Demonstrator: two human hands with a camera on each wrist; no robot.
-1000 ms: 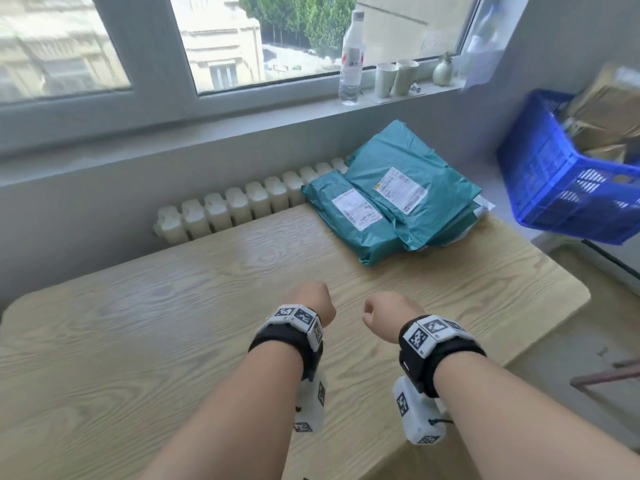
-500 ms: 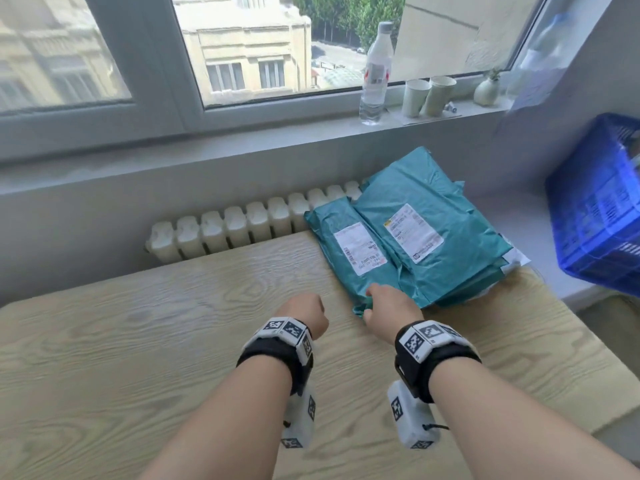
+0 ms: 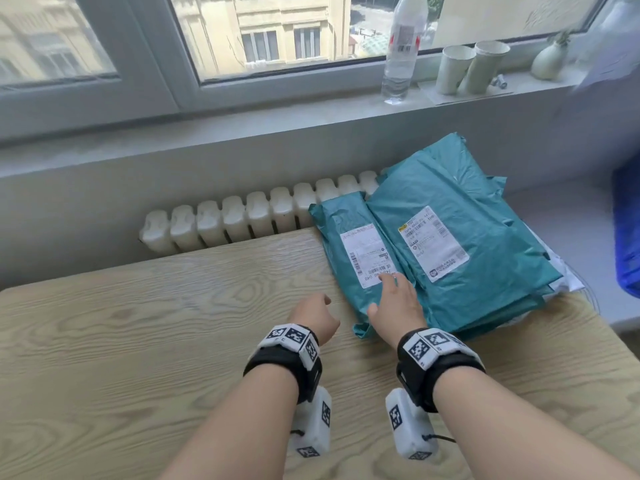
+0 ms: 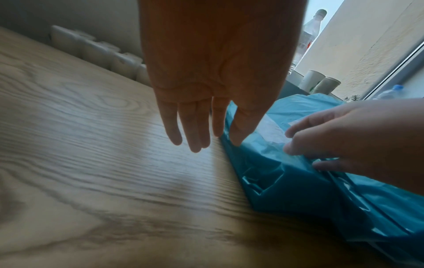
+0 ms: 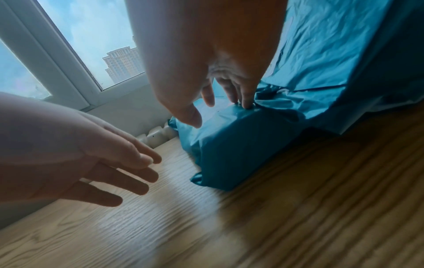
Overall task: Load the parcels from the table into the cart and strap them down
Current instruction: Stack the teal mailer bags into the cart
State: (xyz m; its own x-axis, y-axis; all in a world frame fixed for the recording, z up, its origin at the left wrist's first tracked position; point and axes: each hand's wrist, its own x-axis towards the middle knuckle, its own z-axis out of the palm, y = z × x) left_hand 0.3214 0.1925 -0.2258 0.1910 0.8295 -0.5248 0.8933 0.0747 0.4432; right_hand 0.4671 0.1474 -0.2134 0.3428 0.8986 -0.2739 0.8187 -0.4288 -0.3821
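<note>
My right hand lies spread atop the narrow parcel on the worktop; left hand spread just beside it. Slick, soft film, probably light: I'd grip both long edges.

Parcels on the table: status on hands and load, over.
Left hand open, beside the narrow parcel, not gripping. Right hand open, fingers resting on its top. Teal parcels stacked at the table corner, none lifted. Nothing blocking.

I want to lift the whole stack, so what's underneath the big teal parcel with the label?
Under the big teal parcel more teal bags and a white one show at the edges. How many, I cannot tell: it covers them.
</note>
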